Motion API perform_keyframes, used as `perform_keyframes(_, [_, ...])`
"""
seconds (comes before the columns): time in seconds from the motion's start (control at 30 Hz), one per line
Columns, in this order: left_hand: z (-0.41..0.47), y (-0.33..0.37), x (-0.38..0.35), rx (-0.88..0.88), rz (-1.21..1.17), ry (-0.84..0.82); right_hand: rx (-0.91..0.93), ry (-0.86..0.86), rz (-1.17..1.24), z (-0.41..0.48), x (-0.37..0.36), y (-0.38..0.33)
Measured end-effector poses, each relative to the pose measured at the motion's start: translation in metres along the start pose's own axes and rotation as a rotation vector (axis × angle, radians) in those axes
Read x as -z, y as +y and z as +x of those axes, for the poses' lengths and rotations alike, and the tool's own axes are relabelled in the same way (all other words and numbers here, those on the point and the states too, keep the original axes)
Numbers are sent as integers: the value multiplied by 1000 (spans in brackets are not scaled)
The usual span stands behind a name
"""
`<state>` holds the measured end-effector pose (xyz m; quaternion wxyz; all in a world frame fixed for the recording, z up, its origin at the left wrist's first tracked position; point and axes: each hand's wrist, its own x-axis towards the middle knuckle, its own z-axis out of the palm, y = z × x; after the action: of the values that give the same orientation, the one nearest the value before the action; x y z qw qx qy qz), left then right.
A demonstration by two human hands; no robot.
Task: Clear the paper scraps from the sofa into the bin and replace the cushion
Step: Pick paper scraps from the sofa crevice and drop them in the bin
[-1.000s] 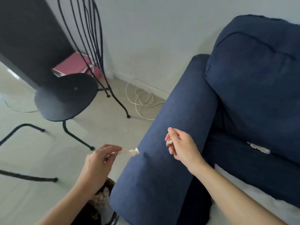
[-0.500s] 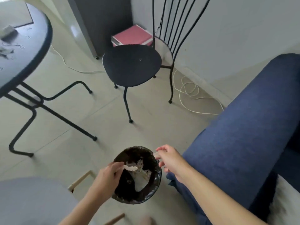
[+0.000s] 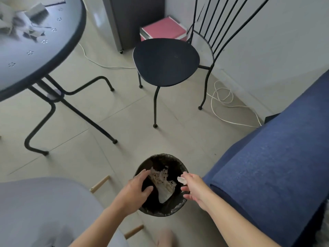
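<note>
Nearest to me, both forearms reach down over the bin (image 3: 161,210), which stands on the floor just beside the arm of the sofa (image 3: 270,175). My left hand (image 3: 136,190) hangs over the near-left rim with its fingers spread wide and nothing in them that I can see — its grip is empty. My right hand (image 3: 193,188) sits at the right rim, between bin and sofa arm, and pinches one small pale paper scrap (image 3: 180,179) between thumb and forefinger; the other fingers are loosely open. The relation that matters: the scrap pokes out from the fingertips toward the left, its tip already over the dark mouth of the bin, so I judge that a plain release should drop it straight in, onto the crumpled paper (image 3: 162,180) already lying against the black liner. The right hand is the only one carrying anything, and it is the one nearer the sofa, so it looks best placed to go back for more. The sofa seat and the cushion are out of view here, so I cannot tell how many scraps remain. Farther off stand a black chair (image 3: 165,61) and, to the left, a round bench (image 3: 35,41) — neither is in the way.
</note>
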<state>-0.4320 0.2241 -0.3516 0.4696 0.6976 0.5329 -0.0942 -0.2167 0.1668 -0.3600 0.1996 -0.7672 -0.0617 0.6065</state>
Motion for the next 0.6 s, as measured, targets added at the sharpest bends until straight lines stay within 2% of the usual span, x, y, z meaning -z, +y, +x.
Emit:
perform_keyframes(0.17, [3,8,9,-10,30,37,-128,-246,184,21,-1,6])
perform_keyframes(0.33, [9,32,12,-23,61,49,-98,-312,258,26,13,6])
perform_keyframes(0.47, [12,78,10,-67,-6,65,69,-313,364,-35,44,-29])
perform_keyframes(0.6, [16,152,4,-163,-37,60,288,-260,479,-69,110,-41])
